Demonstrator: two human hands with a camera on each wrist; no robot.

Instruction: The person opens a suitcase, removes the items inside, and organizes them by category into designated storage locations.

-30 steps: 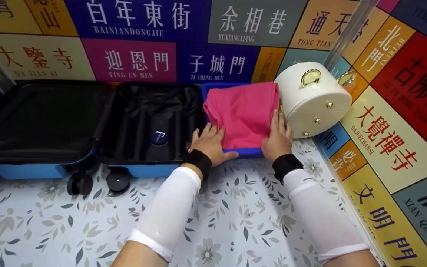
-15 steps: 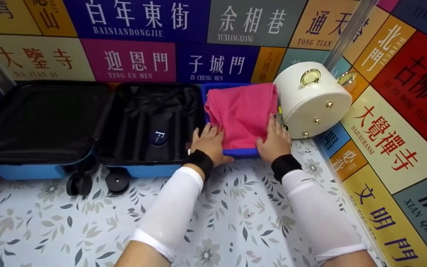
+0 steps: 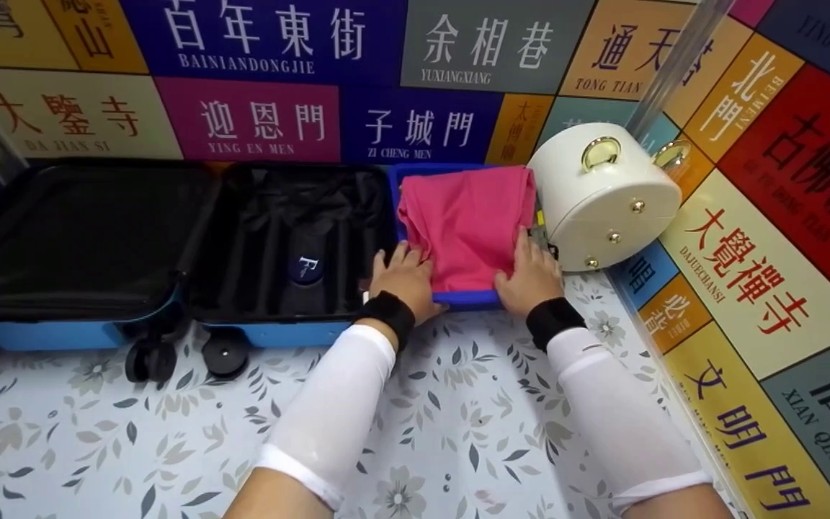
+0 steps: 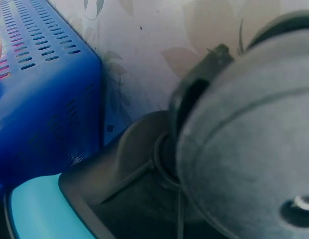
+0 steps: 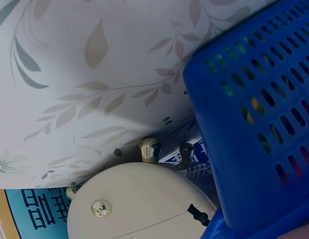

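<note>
A blue plastic basket with slotted walls holds a folded pink cloth. My left hand lies at the basket's near left corner, fingers extended forward along its left side and the cloth's edge, thumb toward the front wall. On the opposite side, my right hand rests with fairly straight fingers along the right rim and the cloth, thumb over the near edge. In the right wrist view the basket wall shows colored items through its slots. Just right of the basket stands a white round-sided case with gold handles.
An open suitcase with black lining and blue shell lies left of the basket, its wheels toward me. Walls with lettered panels stand behind and at right. A floral-patterned surface stretches in front.
My right hand has shifted slightly left, and the right edge of the basket and cloth has moved left too. More of a gap with a yellow bit shows beside the white case.
</note>
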